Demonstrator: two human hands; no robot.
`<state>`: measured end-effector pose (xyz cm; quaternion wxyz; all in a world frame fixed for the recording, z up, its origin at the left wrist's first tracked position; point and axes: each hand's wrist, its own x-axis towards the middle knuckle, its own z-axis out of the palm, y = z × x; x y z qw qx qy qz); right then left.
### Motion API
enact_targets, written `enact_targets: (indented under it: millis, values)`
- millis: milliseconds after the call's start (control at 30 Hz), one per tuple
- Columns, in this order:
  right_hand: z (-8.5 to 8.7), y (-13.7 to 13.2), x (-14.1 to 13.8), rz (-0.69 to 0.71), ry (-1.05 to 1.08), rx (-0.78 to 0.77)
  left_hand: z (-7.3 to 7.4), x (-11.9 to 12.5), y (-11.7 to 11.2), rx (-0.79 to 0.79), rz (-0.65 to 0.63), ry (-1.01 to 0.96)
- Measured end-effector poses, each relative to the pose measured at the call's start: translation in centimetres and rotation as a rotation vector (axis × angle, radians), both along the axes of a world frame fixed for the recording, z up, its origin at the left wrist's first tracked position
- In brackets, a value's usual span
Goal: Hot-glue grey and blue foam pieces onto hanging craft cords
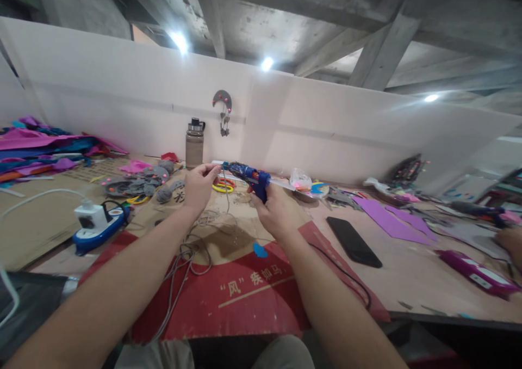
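Note:
My right hand (276, 208) is wrapped round the handle of a blue hot glue gun (258, 179), with a pale glue stick (282, 184) sticking out of its back. The nozzle points left, toward my left hand (198, 188). Thumb and fingers of that hand pinch a small blue-green piece (224, 165) close to the nozzle tip; whether the two touch I cannot tell. Grey yarn (227, 197) hangs below it and trails in loose loops over the red and brown cardboard (261, 303). A blue scrap (260, 250) lies on the cardboard between my forearms.
A bottle (194, 145) stands by the white partition. Left are a blue power strip (98, 233) and felt scraps (36, 143). Right lie a black phone (354, 241), purple sheets (393, 220) and a magenta box (477, 272). Another person's hand (511, 244) shows at the right edge.

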<state>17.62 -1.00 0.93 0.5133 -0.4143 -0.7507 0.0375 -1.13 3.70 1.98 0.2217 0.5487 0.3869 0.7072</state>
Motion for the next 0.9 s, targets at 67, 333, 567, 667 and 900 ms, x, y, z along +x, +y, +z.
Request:
enact_targets:
  millis: [67, 333, 567, 667, 900]
  values:
    - [-0.07, 0.08, -0.01, 0.007, 0.011, 0.015, 0.04, 0.02, -0.08, -0.002, 0.0, 0.004]
    - [0.39, -0.46, -0.06, -0.002, 0.021, -0.01, -0.01, -0.04, 0.02, -0.005, 0.005, 0.021]
    - [0.15, -0.06, 0.05, 0.016, 0.057, -0.002, -0.09, -0.07, 0.29, -0.015, 0.004, -0.008]
    - [-0.12, 0.19, 0.1, 0.024, 0.061, -0.01, 0.02, 0.01, 0.11, -0.017, 0.004, -0.01]
    - [-0.17, 0.24, 0.04, 0.038, 0.054, -0.019, 0.21, 0.21, -0.36, -0.01, -0.008, 0.036]
